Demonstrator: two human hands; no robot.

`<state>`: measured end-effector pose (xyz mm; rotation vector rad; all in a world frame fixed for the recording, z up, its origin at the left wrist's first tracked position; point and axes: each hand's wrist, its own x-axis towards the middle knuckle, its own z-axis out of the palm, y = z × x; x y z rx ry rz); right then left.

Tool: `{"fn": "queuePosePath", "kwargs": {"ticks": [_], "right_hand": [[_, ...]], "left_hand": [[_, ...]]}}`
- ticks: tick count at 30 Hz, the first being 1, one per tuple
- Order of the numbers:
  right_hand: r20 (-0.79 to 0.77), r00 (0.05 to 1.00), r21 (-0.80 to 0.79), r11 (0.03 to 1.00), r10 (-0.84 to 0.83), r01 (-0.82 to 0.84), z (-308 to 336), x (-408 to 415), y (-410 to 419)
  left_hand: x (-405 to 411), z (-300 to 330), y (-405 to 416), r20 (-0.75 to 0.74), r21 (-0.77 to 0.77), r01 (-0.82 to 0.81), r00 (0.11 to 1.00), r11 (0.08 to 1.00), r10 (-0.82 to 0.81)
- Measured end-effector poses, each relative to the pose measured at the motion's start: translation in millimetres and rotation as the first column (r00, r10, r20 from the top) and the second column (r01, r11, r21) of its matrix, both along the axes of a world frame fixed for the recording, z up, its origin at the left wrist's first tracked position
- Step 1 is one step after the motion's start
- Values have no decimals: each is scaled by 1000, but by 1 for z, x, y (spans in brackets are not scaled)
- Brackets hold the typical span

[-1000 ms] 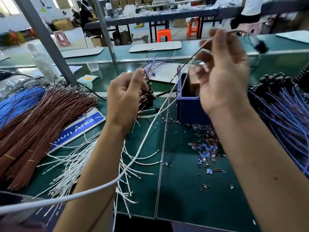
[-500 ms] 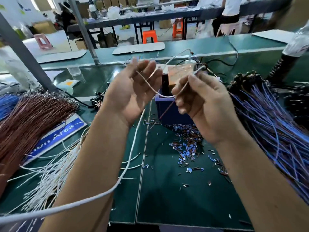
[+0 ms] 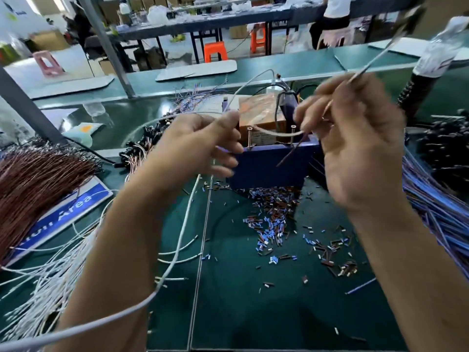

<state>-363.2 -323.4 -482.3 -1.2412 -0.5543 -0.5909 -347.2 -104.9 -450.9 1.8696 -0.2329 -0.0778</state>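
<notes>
My left hand (image 3: 200, 146) and my right hand (image 3: 355, 148) are raised in front of a small blue machine (image 3: 269, 166) with an orange-brown block on top. A thin white wire (image 3: 276, 133) spans between them: the left hand pinches one end at thumb and forefinger, the right hand's fingers curl round the other end. The right hand also holds a brown wire (image 3: 291, 154) that slants down across the machine front, and a thin strand rises from it up to the right. The hands are blurred.
A brown wire bundle (image 3: 38, 179) lies at left over a blue sign (image 3: 63, 217). Loose white wires (image 3: 50, 275) spread at lower left. Blue-purple wires (image 3: 436, 207) fan at right. Cut insulation bits (image 3: 274, 224) litter the green mat. A white cable (image 3: 177, 245) loops across the foreground.
The hands have spread a little apart, drawing the white wire straighter between them. The right hand has risen slightly and a brown wire now hangs from it. The view has shifted closer.
</notes>
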Motion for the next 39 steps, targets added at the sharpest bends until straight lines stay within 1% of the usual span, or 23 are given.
{"fn": "queuePosePath", "kwargs": {"ticks": [2, 4, 5, 7, 8, 10, 12, 14, 15, 16, 18, 19, 20, 21, 25, 28, 29, 31, 32, 33, 35, 36, 39], "right_hand": [[57, 998, 95, 996, -6, 0, 17, 2, -3], [47, 992, 18, 993, -118, 117, 27, 6, -1], [25, 985, -76, 982, -169, 170, 29, 8, 3], [1, 971, -339, 913, -240, 226, 25, 10, 17], [1, 969, -479, 850, -248, 219, 22, 9, 26], [-7, 975, -679, 717, -223, 159, 13, 6, 41], [18, 975, -765, 625, -223, 157, 6, 2, 48], [43, 968, -801, 570, -249, 182, 3, -1, 43], [51, 968, -799, 571, -248, 188, 4, -3, 38], [54, 969, -787, 588, -239, 189, 6, -5, 31], [61, 972, -757, 625, -226, 192, 13, -11, 17], [70, 973, -749, 633, -221, 197, 17, -13, 11], [88, 973, -747, 632, -214, 207, 22, -15, 6], [112, 972, -752, 622, -205, 217, 27, -18, 2], [207, 967, -789, 559, -151, 256, 50, -31, 0], [268, 957, -810, 512, -108, 285, 60, -38, 9], [284, 953, -823, 483, -107, 299, 59, -37, 13], [274, 953, -845, 441, -129, 303, 54, -33, 18], [264, 952, -851, 428, -151, 304, 50, -30, 19], [257, 950, -852, 422, -176, 309, 45, -26, 20], [238, 946, -835, 451, -219, 314, 36, -18, 20], [220, 947, -824, 475, -234, 309, 31, -14, 18], [174, 949, -787, 542, -263, 294, 19, -5, 5]], "left_hand": [[-5, 14, 19, -127, 67, 233, 966, 970, -223], [-10, 19, 25, -141, 14, 409, 904, 912, -404], [-10, 18, 22, -94, -53, 418, 902, 907, -421], [-9, 12, 7, 34, -179, 301, 953, 937, -300], [-7, 10, -2, 111, -195, 227, 972, 954, -209], [-6, 6, -16, 264, -134, 105, 962, 985, -67], [-7, 2, -19, 348, -65, -2, 937, 998, 25], [-8, 1, -16, 335, -132, -93, 933, 987, 133], [-8, 4, -12, 281, -251, -111, 942, 962, 182], [-7, 7, -5, 216, -420, -87, 957, 903, 193], [-7, 15, 9, 151, -736, 67, 986, 674, 67], [-7, 20, 17, 151, -817, 128, 988, 562, -4], [-8, 24, 23, 162, -844, 165, 986, 510, -50], [-8, 28, 29, 176, -833, 187, 982, 521, -71], [-12, 36, 35, 272, -643, 279, 954, 714, -127], [-13, 36, 29, 308, -509, 345, 929, 788, -207], [-13, 34, 27, 298, -429, 325, 932, 843, -207], [-13, 26, 18, 285, -107, 186, 947, 977, -149], [-12, 18, 12, 263, 37, 136, 954, 990, -141], [-11, 10, 5, 189, 80, 155, 967, 985, -168], [-10, -7, -8, 6, -50, 272, 962, 961, -272], [-9, -15, -13, -40, -123, 309, 948, 943, -316], [0, -35, -13, -58, -304, 335, 928, 892, -368]]}}
